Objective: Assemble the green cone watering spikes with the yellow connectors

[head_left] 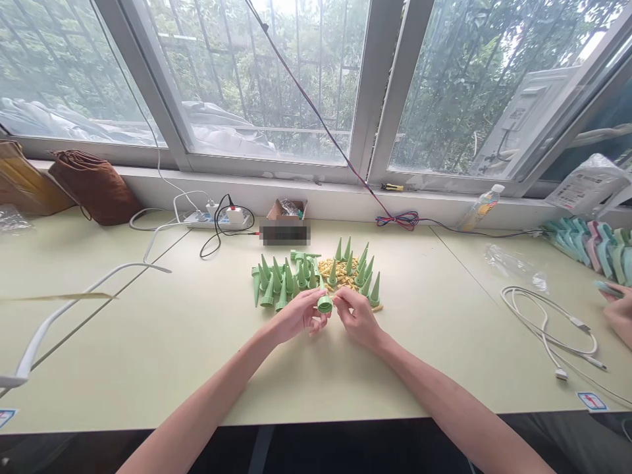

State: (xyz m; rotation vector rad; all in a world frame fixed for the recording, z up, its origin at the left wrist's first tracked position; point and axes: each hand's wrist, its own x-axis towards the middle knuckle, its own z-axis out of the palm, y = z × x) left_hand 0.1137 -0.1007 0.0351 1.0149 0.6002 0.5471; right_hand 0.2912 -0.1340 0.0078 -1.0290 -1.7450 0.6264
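Observation:
My left hand (299,315) is closed on a green plastic cone (324,303), its wide open end turned toward me. My right hand (356,316) is pinched at the cone's right side, fingers pressed together on something I cannot make out. Just behind the hands lies a heap of small yellow pieces (340,271). Several green cones (276,283) lie tipped over to its left, and several more green cones (366,276) stand upright on and around the heap.
A pale green table (148,342) runs under a window. A power strip (217,219) with cables, a small cardboard box (286,210), a brown pouch (93,184), a bottle (480,207), white cables (548,329), and pastel parts (597,247) surround me. Another person's hand (619,313) shows at right.

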